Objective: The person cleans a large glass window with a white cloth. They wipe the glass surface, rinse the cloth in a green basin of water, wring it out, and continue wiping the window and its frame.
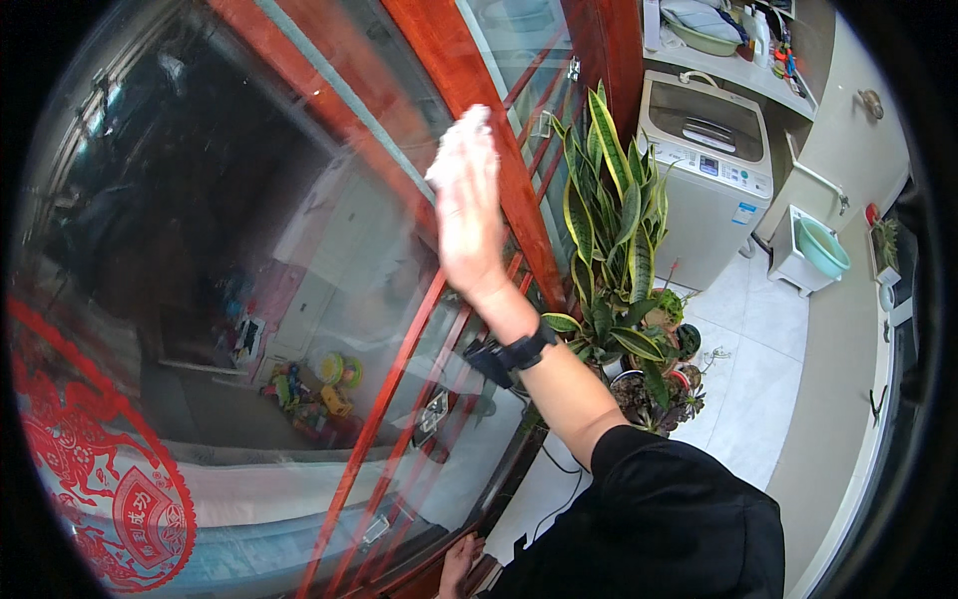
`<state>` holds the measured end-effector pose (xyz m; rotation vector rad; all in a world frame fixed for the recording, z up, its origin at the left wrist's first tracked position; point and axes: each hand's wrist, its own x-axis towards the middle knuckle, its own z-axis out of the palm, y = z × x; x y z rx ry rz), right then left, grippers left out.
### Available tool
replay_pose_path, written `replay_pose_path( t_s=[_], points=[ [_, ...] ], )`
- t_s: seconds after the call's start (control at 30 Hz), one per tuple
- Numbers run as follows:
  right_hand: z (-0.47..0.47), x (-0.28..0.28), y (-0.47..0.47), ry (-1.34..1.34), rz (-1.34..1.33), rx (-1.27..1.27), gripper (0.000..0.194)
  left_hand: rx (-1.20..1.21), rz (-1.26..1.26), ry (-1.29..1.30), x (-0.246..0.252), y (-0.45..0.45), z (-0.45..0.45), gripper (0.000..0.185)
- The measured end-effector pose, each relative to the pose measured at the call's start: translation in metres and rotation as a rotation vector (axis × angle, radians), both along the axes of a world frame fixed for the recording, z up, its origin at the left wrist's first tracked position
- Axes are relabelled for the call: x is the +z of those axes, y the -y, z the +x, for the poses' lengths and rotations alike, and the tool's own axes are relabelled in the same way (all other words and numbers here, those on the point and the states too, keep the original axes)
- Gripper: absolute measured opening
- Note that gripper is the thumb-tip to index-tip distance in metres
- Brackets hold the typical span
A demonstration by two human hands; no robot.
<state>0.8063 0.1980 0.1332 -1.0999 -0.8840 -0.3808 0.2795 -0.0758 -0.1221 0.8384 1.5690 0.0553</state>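
My right hand (468, 217), with a black band and device at the wrist, reaches up along the window, fingers extended and blurred. It presses a crumpled white cloth or paper (464, 142) against the glass beside the red wooden window frame (494, 123). Low down, my left hand (460, 561) lies close to the red wooden lower edge of the window, partly cut off by the picture's bottom; its grip cannot be made out. The large glass pane (344, 262) shows reflections and a room with toys behind it. A red paper-cut decoration (142, 517) is on its lower left.
Tall potted snake plants (617, 202) stand right of the frame, with smaller potted plants (658, 389) below. Beyond them are a washing machine (696, 195), a shelf (737, 71) holding a basin and bottles, and a teal basin (823, 247). Dark cables (572, 487) run near the floor.
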Motion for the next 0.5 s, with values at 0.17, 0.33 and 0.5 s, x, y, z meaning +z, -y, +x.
replay_pose_path(
  t_s=[0.17,0.33,0.5],
  points=[
    [-0.076,-0.046,0.045,-0.054,-0.162,0.124,0.056,-0.058,0.004,-0.043,0.001,0.002,0.012,0.061],
    [-0.124,-0.172,0.053,-0.514,-0.264,0.066,0.056,-0.096,0.046,-0.005,0.013,0.008,0.021,0.064],
    [-0.063,-0.227,0.002,-0.89,-0.136,0.077,0.061,-0.001,-0.003,-0.003,0.013,0.029,0.01,0.058]
  ],
)
